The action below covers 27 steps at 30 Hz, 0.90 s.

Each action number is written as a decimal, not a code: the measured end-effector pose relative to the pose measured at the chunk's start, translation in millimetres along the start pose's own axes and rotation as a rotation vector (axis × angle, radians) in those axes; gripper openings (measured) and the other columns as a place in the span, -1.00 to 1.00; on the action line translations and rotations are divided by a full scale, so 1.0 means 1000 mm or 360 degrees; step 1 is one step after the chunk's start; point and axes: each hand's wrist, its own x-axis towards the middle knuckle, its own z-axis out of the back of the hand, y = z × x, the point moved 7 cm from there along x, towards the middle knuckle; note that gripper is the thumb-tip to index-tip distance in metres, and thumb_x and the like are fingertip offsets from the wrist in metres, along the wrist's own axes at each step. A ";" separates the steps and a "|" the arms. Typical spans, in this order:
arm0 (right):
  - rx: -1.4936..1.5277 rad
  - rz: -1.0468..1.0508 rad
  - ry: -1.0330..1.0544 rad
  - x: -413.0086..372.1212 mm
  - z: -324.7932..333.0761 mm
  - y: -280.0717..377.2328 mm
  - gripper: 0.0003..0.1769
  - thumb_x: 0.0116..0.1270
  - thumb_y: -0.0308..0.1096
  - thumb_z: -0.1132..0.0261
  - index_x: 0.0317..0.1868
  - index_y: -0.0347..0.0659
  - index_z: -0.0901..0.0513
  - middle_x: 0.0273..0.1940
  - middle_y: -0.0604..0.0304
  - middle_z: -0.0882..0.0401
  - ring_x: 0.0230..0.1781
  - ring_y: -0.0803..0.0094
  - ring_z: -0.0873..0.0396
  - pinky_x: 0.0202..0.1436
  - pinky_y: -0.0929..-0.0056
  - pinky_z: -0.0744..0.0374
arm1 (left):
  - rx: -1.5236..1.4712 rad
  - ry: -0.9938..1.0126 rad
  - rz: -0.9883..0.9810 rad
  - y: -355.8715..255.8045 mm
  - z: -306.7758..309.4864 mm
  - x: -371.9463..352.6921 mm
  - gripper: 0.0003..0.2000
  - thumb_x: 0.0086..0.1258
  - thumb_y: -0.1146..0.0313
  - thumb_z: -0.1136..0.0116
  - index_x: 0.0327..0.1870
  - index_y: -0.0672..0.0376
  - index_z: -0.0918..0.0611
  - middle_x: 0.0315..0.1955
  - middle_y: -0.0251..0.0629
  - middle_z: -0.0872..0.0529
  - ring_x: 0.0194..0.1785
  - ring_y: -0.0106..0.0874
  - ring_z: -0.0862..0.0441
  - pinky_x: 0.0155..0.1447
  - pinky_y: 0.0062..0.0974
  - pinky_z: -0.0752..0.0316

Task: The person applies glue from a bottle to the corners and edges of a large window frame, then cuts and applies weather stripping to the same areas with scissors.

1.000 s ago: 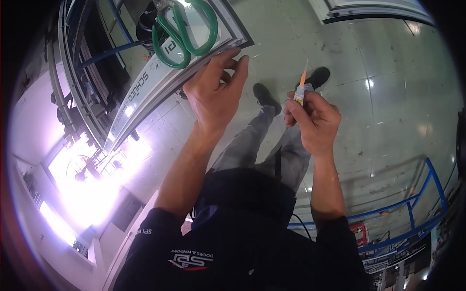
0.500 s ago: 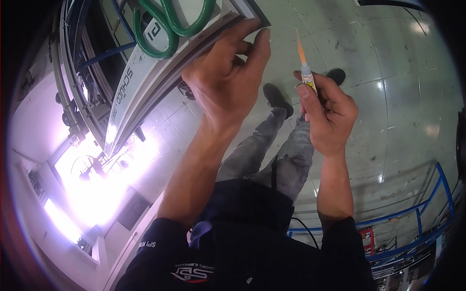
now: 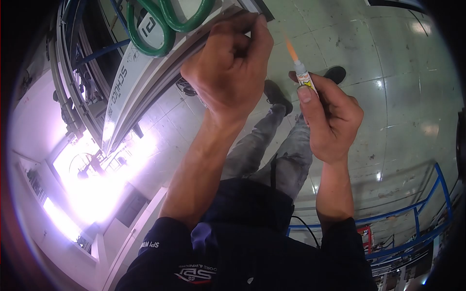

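Note:
My right hand (image 3: 335, 114) grips a small white glue tube (image 3: 304, 80) with a yellow and red label. Its long orange nozzle (image 3: 291, 49) points up and to the left, apart from the frame. At the corner of a long white window frame (image 3: 125, 80) marked SCHÜCO, my left hand (image 3: 230, 68) is closed. Its thumb and fingers pinch at a dark strip (image 3: 238, 13) along the frame's edge. The fingertips partly hide what lies between them.
Two green hooks (image 3: 167, 29) lie over the frame. A blue rail structure (image 3: 417, 213) stands at the lower right. Tiled floor (image 3: 369, 121) spreads below and right, with my shoes (image 3: 277, 97) on it. Bright light glares at the left.
The glue tube has shifted slightly down and left, its nozzle tilting more to the left. My left fingers have moved slightly at the frame's corner, and the dark strip there looks more raised.

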 end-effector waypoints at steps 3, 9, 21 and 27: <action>-0.0034 0.0013 0.0030 0.001 0.000 0.003 -0.72 0.55 -0.44 -0.32 0.10 -0.51 -0.74 -0.53 0.43 -0.49 -0.55 0.79 -0.29 -0.48 0.67 -0.18 | -0.0014 -0.0027 -0.0047 0.001 -0.001 -0.001 -0.87 0.38 0.46 -0.49 -0.20 0.30 -0.75 -0.63 -0.31 -0.77 -0.61 -0.63 -0.70 -0.54 -0.73 -0.45; -0.0061 0.0022 0.0046 0.003 -0.004 0.007 -0.73 0.55 -0.44 -0.31 0.09 -0.49 -0.74 -0.55 0.44 -0.47 -0.55 0.79 -0.28 -0.49 0.67 -0.17 | -0.0046 0.0001 0.0010 0.003 -0.001 -0.003 -0.87 0.40 0.48 -0.47 -0.16 0.31 -0.74 -0.66 -0.33 -0.75 -0.63 -0.64 -0.68 -0.57 -0.72 -0.42; 0.0020 -0.0049 0.0053 0.005 -0.010 0.013 -0.74 0.56 -0.46 -0.28 0.08 -0.51 -0.73 -0.61 0.39 -0.49 -0.67 0.76 -0.30 -0.60 0.65 -0.18 | -0.0054 0.0005 0.0111 0.002 -0.003 -0.005 -0.87 0.43 0.46 -0.44 -0.13 0.30 -0.75 -0.64 -0.35 -0.75 -0.61 -0.66 -0.68 -0.54 -0.72 -0.45; 0.0061 -0.0061 0.0055 0.007 -0.011 0.016 -0.75 0.56 -0.48 -0.28 0.08 -0.51 -0.73 -0.62 0.39 -0.49 -0.67 0.76 -0.31 -0.60 0.65 -0.18 | -0.0026 0.0005 -0.0006 0.000 0.004 0.001 -0.88 0.39 0.47 -0.47 -0.16 0.30 -0.80 -0.63 -0.35 -0.76 -0.59 -0.69 -0.67 -0.52 -0.73 -0.45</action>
